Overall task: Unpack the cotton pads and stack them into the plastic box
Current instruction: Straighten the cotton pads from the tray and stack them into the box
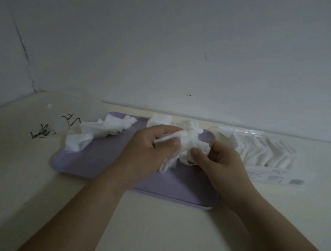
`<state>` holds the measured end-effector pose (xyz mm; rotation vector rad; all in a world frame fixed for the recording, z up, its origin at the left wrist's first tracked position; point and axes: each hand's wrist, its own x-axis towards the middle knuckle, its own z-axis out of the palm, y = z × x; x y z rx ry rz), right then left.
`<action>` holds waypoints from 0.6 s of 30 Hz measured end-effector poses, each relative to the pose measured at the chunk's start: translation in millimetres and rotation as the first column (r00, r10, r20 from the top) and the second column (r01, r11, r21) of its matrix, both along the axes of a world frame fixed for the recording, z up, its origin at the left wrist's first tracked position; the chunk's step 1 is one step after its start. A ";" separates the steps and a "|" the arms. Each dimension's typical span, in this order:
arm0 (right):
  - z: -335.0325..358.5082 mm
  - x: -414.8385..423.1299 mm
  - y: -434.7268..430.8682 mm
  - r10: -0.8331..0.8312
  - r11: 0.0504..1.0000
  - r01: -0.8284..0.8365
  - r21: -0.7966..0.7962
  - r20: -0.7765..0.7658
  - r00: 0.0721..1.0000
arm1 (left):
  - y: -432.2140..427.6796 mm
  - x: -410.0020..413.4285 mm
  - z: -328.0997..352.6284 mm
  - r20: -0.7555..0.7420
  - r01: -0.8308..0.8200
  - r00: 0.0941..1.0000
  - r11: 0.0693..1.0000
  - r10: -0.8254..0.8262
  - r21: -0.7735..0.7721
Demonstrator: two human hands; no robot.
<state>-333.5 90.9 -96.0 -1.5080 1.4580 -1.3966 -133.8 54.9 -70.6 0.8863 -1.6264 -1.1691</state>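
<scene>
Both hands hold a loose bunch of white cotton pads point(189, 145) above a purple tray point(100, 159). My left hand point(152, 144) grips the bunch from the left with thumb on top. My right hand point(216, 158) pinches its right side. More white pads point(103, 131) lie scattered over the tray's far left, and a small pile point(160, 119) sits at its back edge. A clear plastic box point(263, 153) to the right holds a row of pads standing on edge.
A clear plastic bag with dark markings point(60, 119) lies at the left near the wall corner. A printed label point(273, 177) sits in front of the box. The cream tabletop point(161, 226) stretches toward me; a wall rises just behind the tray.
</scene>
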 end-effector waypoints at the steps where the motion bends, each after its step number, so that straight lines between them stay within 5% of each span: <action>1: 0.3 -0.7 0.9 0.035 0.999 -0.035 -0.001 0.023 0.999 | 2.0 -0.9 -0.6 0.023 0.068 0.997 0.997 -0.069 0.029; 9: 11.1 -4.5 11.5 0.212 0.973 -0.223 0.049 0.178 0.961 | 1.2 -2.4 -2.1 -0.015 0.078 0.997 0.992 -0.077 0.096; 14: 12.1 -5.4 13.8 0.262 0.958 -0.278 0.076 0.172 0.950 | -0.4 -3.9 -5.4 0.020 0.058 0.998 0.998 -0.058 0.030; 18: 17.9 -5.0 14.8 0.275 0.944 -0.317 0.094 0.309 0.910 | -2.2 -7.4 -8.1 0.048 -0.058 0.997 0.998 0.059 -0.025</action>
